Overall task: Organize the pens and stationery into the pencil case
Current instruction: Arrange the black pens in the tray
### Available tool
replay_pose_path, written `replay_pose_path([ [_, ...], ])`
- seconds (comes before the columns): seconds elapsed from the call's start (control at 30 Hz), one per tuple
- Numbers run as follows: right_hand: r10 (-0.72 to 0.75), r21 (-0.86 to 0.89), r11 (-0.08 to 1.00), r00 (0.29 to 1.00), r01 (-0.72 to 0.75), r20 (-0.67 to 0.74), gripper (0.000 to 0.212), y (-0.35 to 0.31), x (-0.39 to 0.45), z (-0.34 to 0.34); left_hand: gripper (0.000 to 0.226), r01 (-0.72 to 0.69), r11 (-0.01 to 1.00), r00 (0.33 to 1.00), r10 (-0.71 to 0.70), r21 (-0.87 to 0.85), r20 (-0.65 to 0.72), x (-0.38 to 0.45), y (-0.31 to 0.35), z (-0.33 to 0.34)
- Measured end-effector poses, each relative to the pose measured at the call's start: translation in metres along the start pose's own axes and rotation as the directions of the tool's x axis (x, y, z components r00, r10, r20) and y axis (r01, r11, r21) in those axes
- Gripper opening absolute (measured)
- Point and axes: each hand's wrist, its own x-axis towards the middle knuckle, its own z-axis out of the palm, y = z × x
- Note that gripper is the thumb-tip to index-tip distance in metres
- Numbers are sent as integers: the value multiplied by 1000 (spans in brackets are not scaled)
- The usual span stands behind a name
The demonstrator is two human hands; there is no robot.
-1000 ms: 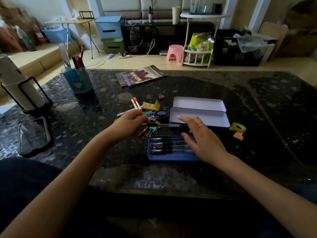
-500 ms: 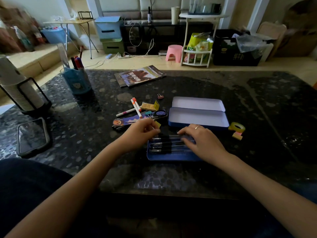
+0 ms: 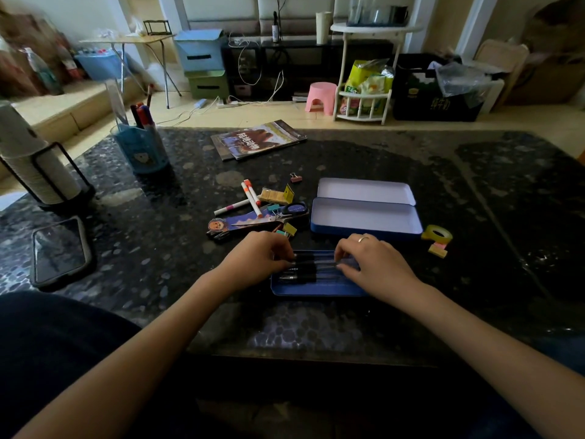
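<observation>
Phone (image 3: 60,251), magazine (image 3: 258,140), perhaps a paper-cup stack (image 3: 30,160) on table (image 3: 474,185).

A second ago the left hand (image 3: 258,259) was out among the loose stationery on the table, touching a pen there. Now it has come to the left end of the blue tray (image 3: 316,289) and its fingers rest on the black pens (image 3: 304,267). The right hand (image 3: 375,264) has curled down onto the same pens.
</observation>
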Motion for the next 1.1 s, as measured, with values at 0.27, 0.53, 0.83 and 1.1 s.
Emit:
replay_pose_path([
  [0.27, -23, -11, 1000, 1000, 22, -17, 13, -1, 0, 1, 14, -25, 987, 999, 21, 157, 29, 3, 1, 4],
  [0.53, -30, 0, 1000, 1000, 30, -10, 18, -1, 0, 0, 2, 57, 998, 998, -57, -19, -27, 5, -7, -7],
  [0.83, -27, 24, 999, 999, 28, -37, 15, 0, 0, 1, 14, 419, 896, 858, -339, 144, -386, 5, -42, -18],
  [1.1, -28, 33, 999, 998, 30, -48, 14, 0, 1, 0, 30, 453, 867, 826, -321, 207, -464, 5, -58, -12],
])
